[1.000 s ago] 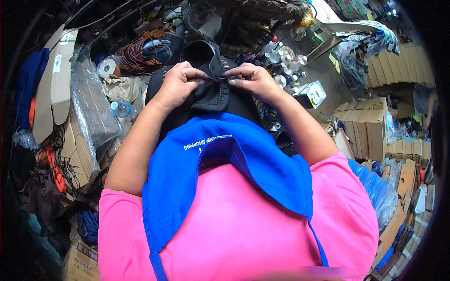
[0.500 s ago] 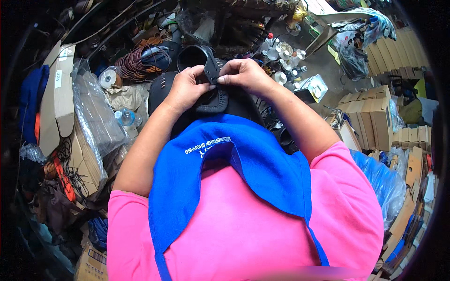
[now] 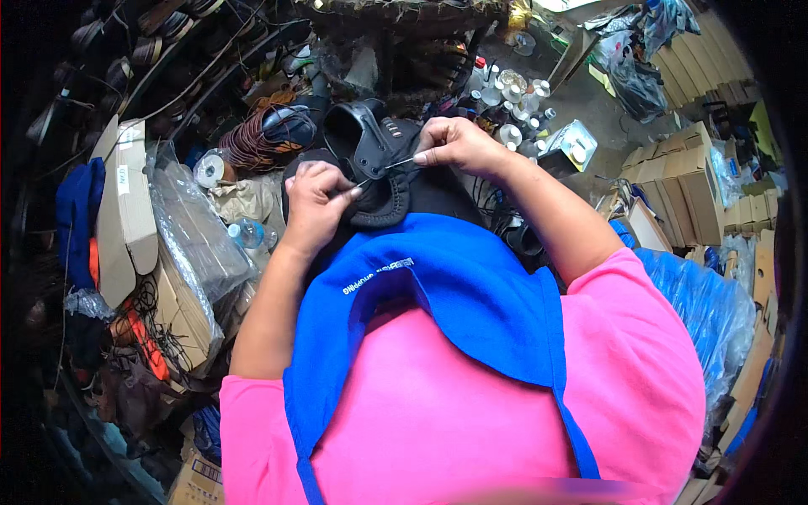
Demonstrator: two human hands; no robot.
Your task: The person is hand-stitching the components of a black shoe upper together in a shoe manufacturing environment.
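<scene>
A black leather shoe [image 3: 353, 139] with its opening to the far left lies over the dark cloth at my lap. Pale stitches and small eyelets show on its upper, and a thick seam runs along its near edge. My right hand [image 3: 459, 147] is on the shoe's right side, thumb and finger pinched on a thin shiny needle [image 3: 400, 164] that points at the upper. Left of the shoe, my left hand [image 3: 318, 198] is closed, with a short thin pale sliver at its fingertips; whether it is needle or thread I cannot tell.
Brown cord [image 3: 263, 130] lies coiled beyond my left hand, near a thread spool [image 3: 210, 170] and a plastic bottle [image 3: 246, 233]. Several small bottles [image 3: 513, 101] stand at the far right. Cardboard boxes [image 3: 673, 181] are stacked on the right; wrapped board [image 3: 198, 244] leans at left.
My hands have moved apart from their close pinch at the shoe's strap, the left toward me and the right outward. The needle now shows between the right fingers and the shoe.
</scene>
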